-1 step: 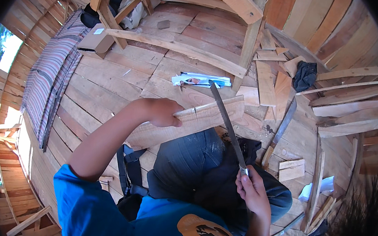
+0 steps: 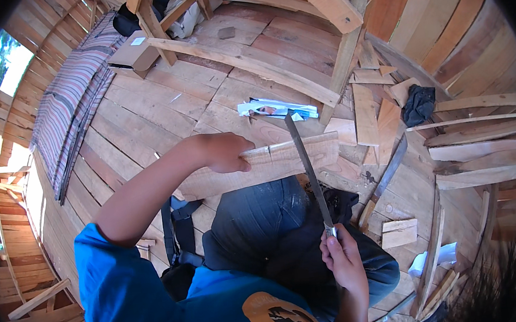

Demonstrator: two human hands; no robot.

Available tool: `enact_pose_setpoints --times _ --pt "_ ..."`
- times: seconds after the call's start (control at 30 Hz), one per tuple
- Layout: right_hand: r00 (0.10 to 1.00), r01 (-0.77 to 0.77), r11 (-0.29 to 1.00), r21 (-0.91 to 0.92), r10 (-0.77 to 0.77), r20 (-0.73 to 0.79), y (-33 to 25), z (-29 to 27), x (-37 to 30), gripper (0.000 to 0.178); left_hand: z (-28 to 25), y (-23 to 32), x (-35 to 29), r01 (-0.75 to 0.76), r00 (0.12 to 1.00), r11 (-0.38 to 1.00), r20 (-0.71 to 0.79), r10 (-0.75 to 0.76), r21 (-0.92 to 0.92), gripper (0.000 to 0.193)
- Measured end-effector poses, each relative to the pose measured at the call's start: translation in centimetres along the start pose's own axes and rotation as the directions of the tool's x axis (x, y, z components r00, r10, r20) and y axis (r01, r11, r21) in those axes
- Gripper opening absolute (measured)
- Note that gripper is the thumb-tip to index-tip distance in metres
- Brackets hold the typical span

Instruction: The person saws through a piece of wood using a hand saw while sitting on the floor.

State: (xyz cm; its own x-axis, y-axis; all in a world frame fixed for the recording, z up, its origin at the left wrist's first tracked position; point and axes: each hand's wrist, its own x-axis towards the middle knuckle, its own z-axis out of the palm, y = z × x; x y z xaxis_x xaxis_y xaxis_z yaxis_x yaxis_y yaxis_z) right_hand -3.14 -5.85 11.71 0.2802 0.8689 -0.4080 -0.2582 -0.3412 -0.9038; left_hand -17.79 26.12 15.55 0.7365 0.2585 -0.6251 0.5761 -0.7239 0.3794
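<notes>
L hand point(image 2: 228, 152) gripped board point(image 2: 271, 165); R hand point(image 2: 343, 255) held saw point(image 2: 310, 169), crossing board right of L grip. Prob. sawing step; contact w/ wood unclear. Next stroke needed steady board.

Grips the wooden board point(image 2: 277, 164) at its far edge with left hand point(image 2: 229, 152); with right hand point(image 2: 344, 257), holds saw point(image 2: 311, 174) across it, near the right edge.
</notes>
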Motion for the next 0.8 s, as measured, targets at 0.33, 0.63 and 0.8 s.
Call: enact_pose_setpoints --times 0.33,0.63,0.8 --pt "0.999 0.033 0.976 -0.213 -0.041 -0.032 1.5 2.5 3.9 0.023 3.5 2.0 0.0 0.046 0.899 0.976 -0.435 0.052 0.212 0.034" --pt "0.999 0.011 0.985 -0.174 -0.019 -0.043 4.0 2.6 4.6 0.024 3.8 1.4 -1.9 0.265 0.796 0.957 -0.587 -0.146 0.121 0.086" --pt "0.996 -0.094 0.994 -0.056 0.093 -0.013 2.4 2.8 4.2 0.023 4.4 -0.1 -3.5 0.427 0.825 0.903 -0.432 -0.365 0.052 0.105"
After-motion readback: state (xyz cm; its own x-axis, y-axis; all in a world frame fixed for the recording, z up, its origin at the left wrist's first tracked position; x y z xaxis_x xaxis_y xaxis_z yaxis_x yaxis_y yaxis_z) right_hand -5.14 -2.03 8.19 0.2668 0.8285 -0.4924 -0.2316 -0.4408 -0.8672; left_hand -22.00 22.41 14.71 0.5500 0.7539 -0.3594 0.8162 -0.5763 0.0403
